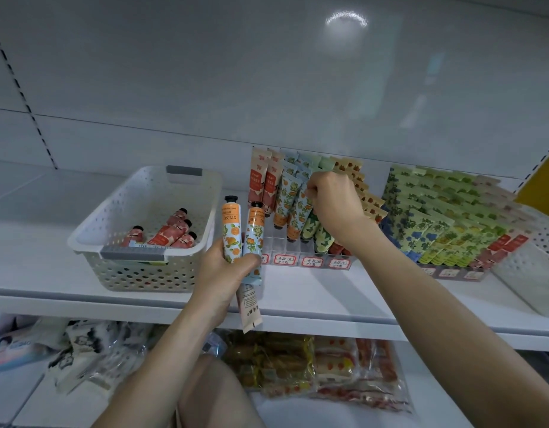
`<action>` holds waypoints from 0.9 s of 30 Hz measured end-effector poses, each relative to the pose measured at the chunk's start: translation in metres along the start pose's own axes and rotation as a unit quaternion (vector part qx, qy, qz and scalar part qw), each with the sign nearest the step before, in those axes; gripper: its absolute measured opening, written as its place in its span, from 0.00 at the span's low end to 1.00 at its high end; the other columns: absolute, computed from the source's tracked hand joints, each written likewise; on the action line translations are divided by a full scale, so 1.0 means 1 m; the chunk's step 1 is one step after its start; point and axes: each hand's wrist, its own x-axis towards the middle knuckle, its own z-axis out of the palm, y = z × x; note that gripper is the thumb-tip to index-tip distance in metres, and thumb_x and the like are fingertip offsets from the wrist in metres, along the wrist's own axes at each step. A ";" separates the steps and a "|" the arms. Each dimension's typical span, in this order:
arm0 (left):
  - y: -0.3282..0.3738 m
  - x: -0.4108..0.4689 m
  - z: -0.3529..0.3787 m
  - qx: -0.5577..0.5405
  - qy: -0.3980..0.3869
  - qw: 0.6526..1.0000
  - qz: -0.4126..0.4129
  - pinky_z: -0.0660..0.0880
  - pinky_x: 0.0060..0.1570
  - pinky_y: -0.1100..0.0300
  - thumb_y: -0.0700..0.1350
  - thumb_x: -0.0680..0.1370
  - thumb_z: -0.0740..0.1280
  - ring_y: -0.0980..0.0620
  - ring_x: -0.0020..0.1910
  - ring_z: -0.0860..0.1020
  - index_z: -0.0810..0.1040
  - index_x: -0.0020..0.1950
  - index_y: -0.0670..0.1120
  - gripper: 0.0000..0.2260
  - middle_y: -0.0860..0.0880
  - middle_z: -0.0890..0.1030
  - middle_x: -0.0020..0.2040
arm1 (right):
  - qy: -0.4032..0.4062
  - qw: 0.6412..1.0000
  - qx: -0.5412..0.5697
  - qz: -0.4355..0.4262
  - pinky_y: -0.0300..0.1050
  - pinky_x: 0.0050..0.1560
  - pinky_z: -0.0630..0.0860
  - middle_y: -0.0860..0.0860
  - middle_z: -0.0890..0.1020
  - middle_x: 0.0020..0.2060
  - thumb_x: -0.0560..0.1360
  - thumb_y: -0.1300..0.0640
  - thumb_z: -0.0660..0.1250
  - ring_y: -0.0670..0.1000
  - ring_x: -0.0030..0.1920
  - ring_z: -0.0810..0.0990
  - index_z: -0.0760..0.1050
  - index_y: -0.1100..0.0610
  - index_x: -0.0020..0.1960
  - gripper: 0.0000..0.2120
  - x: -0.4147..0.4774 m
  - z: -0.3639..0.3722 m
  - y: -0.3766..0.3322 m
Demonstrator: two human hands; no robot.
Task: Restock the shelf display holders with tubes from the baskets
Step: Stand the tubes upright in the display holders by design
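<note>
My left hand (225, 274) grips two orange-patterned tubes (231, 233) upright, caps up, in front of the shelf; a third, pale tube (250, 307) hangs below the same hand. My right hand (333, 202) is curled over the tubes standing in the clear display holder (310, 261), pinching the top of an orange-patterned tube (299, 211) there. The holder's rows hold red, orange, green and strawberry tubes. A white perforated basket (143, 242) to the left holds several red tubes (171, 231).
A second clear holder (452, 271) on the right is packed with green, blue and red tubes. Part of another white basket (532, 273) shows at the far right. The lower shelf carries bagged snacks (313, 366) and packets (66, 350).
</note>
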 end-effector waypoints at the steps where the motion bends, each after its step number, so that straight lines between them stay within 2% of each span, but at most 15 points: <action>1: 0.000 0.000 0.001 -0.003 0.000 1.000 -0.003 0.75 0.53 0.48 0.36 0.73 0.69 0.48 0.47 0.79 0.74 0.47 0.51 0.10 0.47 0.80 0.45 | 0.000 1.000 -0.008 -0.002 0.46 0.38 0.74 0.60 0.80 0.41 0.74 0.74 0.58 0.59 0.42 0.79 0.77 0.65 0.45 0.11 0.000 0.000 -0.001; 4: -0.001 0.001 0.002 -0.009 0.000 1.000 -0.006 0.75 0.53 0.48 0.36 0.73 0.68 0.48 0.47 0.79 0.74 0.47 0.51 0.10 0.48 0.80 0.46 | -0.007 1.000 -0.030 -0.004 0.47 0.40 0.75 0.59 0.80 0.43 0.73 0.75 0.58 0.58 0.43 0.79 0.77 0.65 0.48 0.12 0.001 -0.001 -0.003; 9: 0.002 0.000 0.007 -0.024 -0.008 1.000 0.004 0.75 0.43 0.58 0.34 0.73 0.67 0.52 0.42 0.78 0.74 0.45 0.50 0.10 0.49 0.79 0.42 | -0.020 0.999 -0.048 -0.014 0.46 0.39 0.74 0.59 0.79 0.45 0.74 0.73 0.59 0.58 0.44 0.79 0.76 0.64 0.50 0.11 0.001 -0.004 -0.005; 13: 0.003 -0.002 0.009 -0.023 -0.012 1.000 0.011 0.75 0.43 0.58 0.34 0.73 0.67 0.52 0.41 0.78 0.74 0.44 0.49 0.10 0.49 0.79 0.41 | -0.024 0.999 -0.038 -0.014 0.48 0.41 0.76 0.58 0.79 0.45 0.74 0.73 0.59 0.58 0.45 0.79 0.77 0.64 0.49 0.10 0.001 -0.003 -0.004; 17: 0.003 -0.002 0.006 -0.015 -0.010 1.000 0.013 0.75 0.46 0.55 0.35 0.73 0.68 0.51 0.43 0.78 0.74 0.45 0.51 0.10 0.49 0.80 0.42 | -0.019 1.000 0.019 -0.008 0.51 0.45 0.78 0.59 0.81 0.43 0.75 0.69 0.61 0.58 0.45 0.80 0.76 0.63 0.42 0.08 0.004 -0.004 0.000; 22: 0.003 -0.001 0.003 -0.009 -0.012 1.000 0.014 0.74 0.44 0.55 0.35 0.73 0.68 0.49 0.43 0.78 0.75 0.46 0.49 0.09 0.47 0.80 0.42 | 0.000 0.997 0.082 -0.008 0.52 0.45 0.78 0.62 0.82 0.42 0.75 0.69 0.59 0.60 0.43 0.80 0.78 0.69 0.44 0.09 0.001 -0.006 0.001; 27: 0.004 -0.003 0.005 -0.023 -0.013 1.000 0.014 0.75 0.47 0.54 0.35 0.73 0.68 0.49 0.44 0.78 0.75 0.47 0.49 0.10 0.47 0.80 0.42 | 0.003 0.996 0.092 -0.020 0.53 0.46 0.78 0.63 0.82 0.42 0.76 0.67 0.60 0.61 0.44 0.80 0.78 0.69 0.45 0.08 -0.001 -0.006 0.002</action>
